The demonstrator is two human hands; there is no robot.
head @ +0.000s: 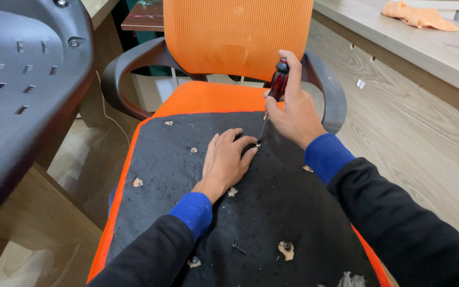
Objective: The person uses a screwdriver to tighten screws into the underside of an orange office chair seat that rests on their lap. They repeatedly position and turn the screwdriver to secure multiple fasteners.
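Note:
My right hand (295, 111) grips a screwdriver (276, 87) with a red and black handle, held nearly upright. Its tip rests on a small screw (258, 143) in a black fabric-covered seat panel (288, 202). My left hand (228, 159) lies flat on the black panel, fingers next to the screw and the screwdriver tip. The panel lies across the orange seat (208, 98) of an office chair with an orange mesh back (237, 32). A loose black screw (238, 247) lies on the panel near me.
Black chair armrests (331, 95) curve on both sides. A grey plastic chair part (22, 79) fills the upper left, over a wooden desk (38, 218). A wooden wall panel and ledge run along the right, with an orange cloth (418, 15) on top. Torn holes dot the panel.

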